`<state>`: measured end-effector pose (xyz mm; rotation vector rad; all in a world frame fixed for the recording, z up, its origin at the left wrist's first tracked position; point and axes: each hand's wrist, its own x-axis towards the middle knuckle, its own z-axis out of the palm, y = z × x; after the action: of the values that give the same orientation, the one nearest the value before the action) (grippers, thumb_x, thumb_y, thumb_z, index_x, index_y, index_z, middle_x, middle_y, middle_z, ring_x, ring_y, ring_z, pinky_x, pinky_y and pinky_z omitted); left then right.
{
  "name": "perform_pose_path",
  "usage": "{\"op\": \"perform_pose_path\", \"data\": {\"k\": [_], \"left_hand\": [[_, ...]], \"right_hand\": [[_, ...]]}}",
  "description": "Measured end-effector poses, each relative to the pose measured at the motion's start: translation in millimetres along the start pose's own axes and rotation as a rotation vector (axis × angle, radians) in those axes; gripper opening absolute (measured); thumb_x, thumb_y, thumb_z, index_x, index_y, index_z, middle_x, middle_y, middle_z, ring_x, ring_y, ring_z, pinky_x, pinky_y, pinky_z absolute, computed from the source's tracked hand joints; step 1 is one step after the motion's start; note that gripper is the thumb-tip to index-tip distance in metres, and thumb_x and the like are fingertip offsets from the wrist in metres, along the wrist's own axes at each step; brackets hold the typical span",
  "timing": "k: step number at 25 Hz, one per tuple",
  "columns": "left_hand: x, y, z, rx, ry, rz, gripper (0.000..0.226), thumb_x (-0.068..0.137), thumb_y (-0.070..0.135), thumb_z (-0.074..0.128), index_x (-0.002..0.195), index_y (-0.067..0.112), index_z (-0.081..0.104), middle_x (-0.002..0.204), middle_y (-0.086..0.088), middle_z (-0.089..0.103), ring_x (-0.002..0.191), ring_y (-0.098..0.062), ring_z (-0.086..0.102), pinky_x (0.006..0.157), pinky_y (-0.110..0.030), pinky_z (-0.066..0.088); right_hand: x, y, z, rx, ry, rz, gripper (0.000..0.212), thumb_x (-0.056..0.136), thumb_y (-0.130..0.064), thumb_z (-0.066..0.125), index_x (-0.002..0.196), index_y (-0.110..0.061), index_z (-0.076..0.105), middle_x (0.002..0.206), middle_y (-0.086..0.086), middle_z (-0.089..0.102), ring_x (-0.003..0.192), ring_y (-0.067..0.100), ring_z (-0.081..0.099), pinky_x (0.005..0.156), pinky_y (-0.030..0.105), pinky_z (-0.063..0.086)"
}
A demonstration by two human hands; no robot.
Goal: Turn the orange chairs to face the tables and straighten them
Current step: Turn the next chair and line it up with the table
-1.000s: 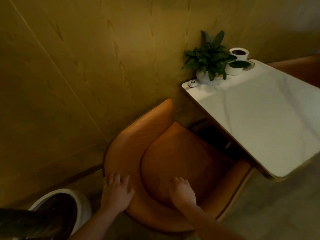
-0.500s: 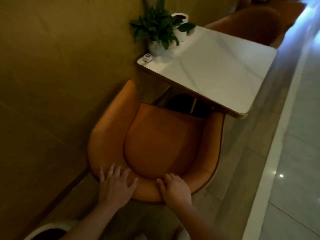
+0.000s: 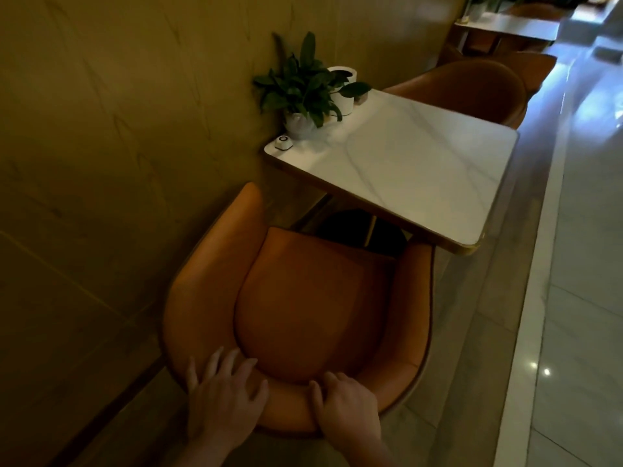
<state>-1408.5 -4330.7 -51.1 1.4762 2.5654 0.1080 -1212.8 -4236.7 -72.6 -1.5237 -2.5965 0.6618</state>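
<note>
An orange tub chair (image 3: pixel 303 298) stands right below me, its open front turned toward the white marble table (image 3: pixel 404 170). My left hand (image 3: pixel 222 399) rests flat on the top of the chair's curved backrest with fingers spread. My right hand (image 3: pixel 347 409) lies on the backrest rim to its right, fingers curled over the edge. A second orange chair (image 3: pixel 472 89) sits on the table's far side, its back toward the aisle.
A wood-panelled wall (image 3: pixel 118 163) runs along the left, close to the chair's left arm. A potted plant (image 3: pixel 300 92), a white cup (image 3: pixel 344 85) and a small call button (image 3: pixel 283 143) sit on the table by the wall. Glossy tiled aisle (image 3: pixel 580 264) lies to the right; another table (image 3: pixel 505 25) stands farther back.
The chair has swung round so its front now squares up to the table. My view has lifted, showing the aisle and far tables. Both hands stay on the backrest.
</note>
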Motion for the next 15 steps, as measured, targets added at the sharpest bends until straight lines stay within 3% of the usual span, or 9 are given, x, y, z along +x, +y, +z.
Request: {"op": "perform_pose_path", "data": {"k": [9,12,15], "left_hand": [[-5.4,-32.1,-0.3,-0.018,0.011,0.138,0.047,0.072,0.062,0.048,0.102,0.039,0.075,0.122,0.004,0.069,0.121,-0.028,0.06,0.107,-0.069,0.031],[-8.0,-40.8,-2.8,-0.026,0.012,0.186,0.047,0.07,0.062,0.05,0.102,0.039,0.075,0.121,0.004,0.069,0.121,-0.027,0.06,0.107,-0.068,0.031],[-9.0,-45.1,-4.3,-0.029,0.003,0.185,0.047,0.072,0.06,0.048,0.103,0.038,0.075,0.122,0.004,0.069,0.122,-0.028,0.06,0.108,-0.068,0.03]], "right_hand": [[-31.9,-31.9,9.7,0.026,-0.002,0.14,0.035,0.087,-0.061,0.027,0.083,-0.032,0.047,0.076,-0.01,0.051,0.067,0.006,0.048,0.059,0.025,0.037],[-42.3,-41.6,14.4,0.034,0.028,0.184,0.035,0.088,-0.062,0.027,0.086,-0.033,0.047,0.08,-0.011,0.052,0.072,0.005,0.052,0.059,0.023,0.037],[-45.2,-46.5,17.0,0.039,0.025,0.158,0.036,0.089,-0.06,0.029,0.087,-0.031,0.049,0.081,-0.01,0.053,0.076,0.007,0.056,0.061,0.028,0.039]]}}
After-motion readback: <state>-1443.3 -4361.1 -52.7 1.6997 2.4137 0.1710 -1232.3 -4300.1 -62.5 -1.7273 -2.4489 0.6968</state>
